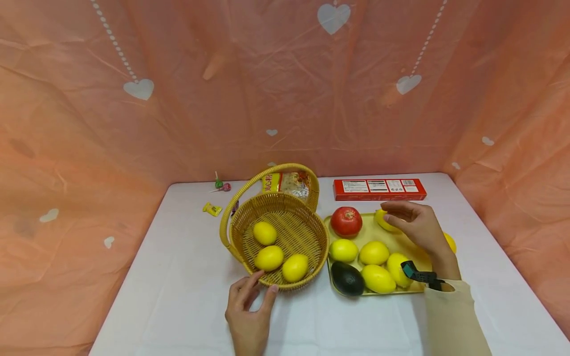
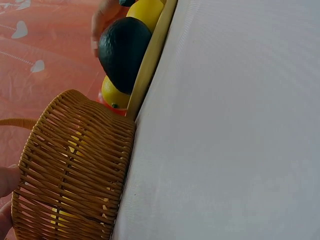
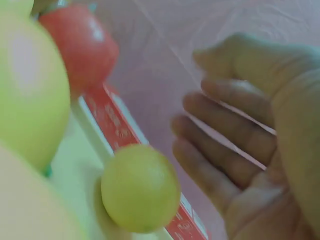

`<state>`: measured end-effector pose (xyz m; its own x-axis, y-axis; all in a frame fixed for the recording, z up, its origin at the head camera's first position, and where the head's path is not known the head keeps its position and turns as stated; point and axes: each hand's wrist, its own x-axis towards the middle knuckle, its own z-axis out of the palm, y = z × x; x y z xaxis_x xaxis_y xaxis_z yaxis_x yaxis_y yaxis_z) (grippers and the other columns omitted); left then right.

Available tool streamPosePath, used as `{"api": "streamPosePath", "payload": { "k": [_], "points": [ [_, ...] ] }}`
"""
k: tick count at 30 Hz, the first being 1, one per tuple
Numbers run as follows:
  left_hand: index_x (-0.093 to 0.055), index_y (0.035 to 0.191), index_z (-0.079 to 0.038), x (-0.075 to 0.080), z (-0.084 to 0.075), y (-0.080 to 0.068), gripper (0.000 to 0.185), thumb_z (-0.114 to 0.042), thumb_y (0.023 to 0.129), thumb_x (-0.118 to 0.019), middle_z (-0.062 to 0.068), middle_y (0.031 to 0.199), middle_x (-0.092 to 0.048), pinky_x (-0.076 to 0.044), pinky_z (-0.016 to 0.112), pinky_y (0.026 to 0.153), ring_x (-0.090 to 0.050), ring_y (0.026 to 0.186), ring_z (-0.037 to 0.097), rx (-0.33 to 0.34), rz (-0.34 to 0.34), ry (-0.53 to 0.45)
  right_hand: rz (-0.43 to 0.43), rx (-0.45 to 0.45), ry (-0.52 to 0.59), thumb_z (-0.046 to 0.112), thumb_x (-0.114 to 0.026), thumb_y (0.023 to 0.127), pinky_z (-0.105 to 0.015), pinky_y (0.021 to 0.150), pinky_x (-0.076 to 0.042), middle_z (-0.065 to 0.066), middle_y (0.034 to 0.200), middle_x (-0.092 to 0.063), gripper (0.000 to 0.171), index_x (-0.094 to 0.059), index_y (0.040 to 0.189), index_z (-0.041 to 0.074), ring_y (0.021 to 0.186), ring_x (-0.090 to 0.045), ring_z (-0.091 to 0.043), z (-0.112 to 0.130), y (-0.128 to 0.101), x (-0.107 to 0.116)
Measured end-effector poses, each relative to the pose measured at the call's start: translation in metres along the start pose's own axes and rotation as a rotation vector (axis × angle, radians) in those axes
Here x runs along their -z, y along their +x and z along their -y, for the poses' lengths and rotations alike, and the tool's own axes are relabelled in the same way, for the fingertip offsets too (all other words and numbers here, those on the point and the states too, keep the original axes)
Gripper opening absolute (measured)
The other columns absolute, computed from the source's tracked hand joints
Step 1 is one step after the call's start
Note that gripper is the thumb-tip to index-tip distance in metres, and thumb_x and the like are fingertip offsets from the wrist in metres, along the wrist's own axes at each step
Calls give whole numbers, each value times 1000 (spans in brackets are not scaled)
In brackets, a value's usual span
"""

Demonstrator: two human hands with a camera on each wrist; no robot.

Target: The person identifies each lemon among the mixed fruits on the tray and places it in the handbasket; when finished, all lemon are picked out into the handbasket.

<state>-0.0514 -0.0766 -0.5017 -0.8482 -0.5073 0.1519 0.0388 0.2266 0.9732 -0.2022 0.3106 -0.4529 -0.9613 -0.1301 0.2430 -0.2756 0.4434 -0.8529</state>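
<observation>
In the head view, my left hand (image 1: 249, 309) touches the near rim of a woven basket (image 1: 279, 200) with its fingertips. Three lemons, one of them the front lemon (image 1: 295, 268), lie inside. Left wrist view: fingertips (image 2: 7, 181) meet the rim of the basket (image 2: 80, 160). My right hand (image 1: 416, 225) hovers over the back of a yellow tray (image 1: 367, 227), beside a lemon (image 1: 385, 221). From the right wrist, the hand (image 3: 250, 135) shows bent, spread fingers, apart from the lemon (image 3: 141, 189). The tray also carries a pomegranate (image 1: 346, 222), several lemons and an avocado (image 1: 348, 279).
Behind the tray lies a red box (image 1: 379, 190). A food packet (image 1: 291, 184) sits behind the basket, under its raised handle (image 1: 267, 170). Lollipops (image 1: 218, 183) and a yellow wrapped candy (image 1: 212, 209) are at the back left. Another lemon (image 1: 450, 243) shows past the right wrist.
</observation>
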Motion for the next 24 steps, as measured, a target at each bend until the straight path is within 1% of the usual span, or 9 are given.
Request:
{"api": "streamPosePath", "payload": {
  "k": [1,3,6,8,10,13,17,20,24],
  "points": [
    [-84,121,-20,0,0,0,38,-11,86,-96,2,115,-66,-60,17,93,-70,107,7,1,1,0,-21,-9,-70,16,-78,104,-10,97,-55,-17,131,-78,38,-73,138,-1,118,-75,-9,0,0,0],
    [-84,121,-19,0,0,1,38,-11,86,-96,2,115,-66,-60,18,93,-70,107,7,5,4,2,-48,-27,-199,20,-80,103,-20,103,-58,-19,133,-77,41,-73,139,3,122,-74,-21,0,2,0],
    [-84,121,-20,0,0,1,38,-11,86,-95,2,114,-66,-60,18,93,-70,107,8,2,5,4,-54,-53,-335,21,-82,101,-46,111,-58,-21,137,-75,45,-72,141,3,128,-69,-42,-1,6,-3],
    [-84,121,-19,0,1,2,38,-11,86,-95,3,115,-66,-60,18,93,-70,107,7,-8,3,6,-46,-83,-372,18,-82,100,-64,111,-53,-24,139,-72,47,-70,142,2,130,-66,-49,0,7,-5],
    [-84,121,-20,-1,2,1,38,-11,86,-95,3,115,-66,-60,18,93,-70,107,7,-13,2,4,-30,-117,-388,14,-82,99,-67,112,-52,-26,142,-69,49,-68,144,1,133,-63,-51,1,8,-6],
    [-84,121,-20,0,1,1,38,-11,86,-95,2,116,-66,-59,17,93,-69,107,7,-14,1,-2,-10,-168,-398,12,-81,99,-68,115,-50,-28,146,-66,50,-66,146,0,136,-59,-53,4,9,-7],
    [-84,122,-21,0,0,0,38,-11,87,-95,1,116,-65,-59,16,93,-69,107,7,-8,1,-6,21,-240,-409,13,-80,99,-70,119,-45,-29,150,-62,53,-64,148,0,139,-54,-52,5,10,-10],
    [-84,121,-21,0,0,-1,38,-11,87,-95,2,115,-65,-59,16,93,-69,107,7,-9,0,-5,57,-286,-417,17,-79,101,-70,120,-42,-28,152,-61,56,-61,152,2,137,-52,-50,3,10,-13],
    [-84,121,-20,0,0,-1,37,-11,87,-95,2,115,-65,-59,16,93,-70,107,6,-8,1,-5,104,-304,-398,24,-78,102,-70,122,-40,-24,155,-60,63,-56,158,7,139,-53,-48,1,8,-16]
  ]
}}
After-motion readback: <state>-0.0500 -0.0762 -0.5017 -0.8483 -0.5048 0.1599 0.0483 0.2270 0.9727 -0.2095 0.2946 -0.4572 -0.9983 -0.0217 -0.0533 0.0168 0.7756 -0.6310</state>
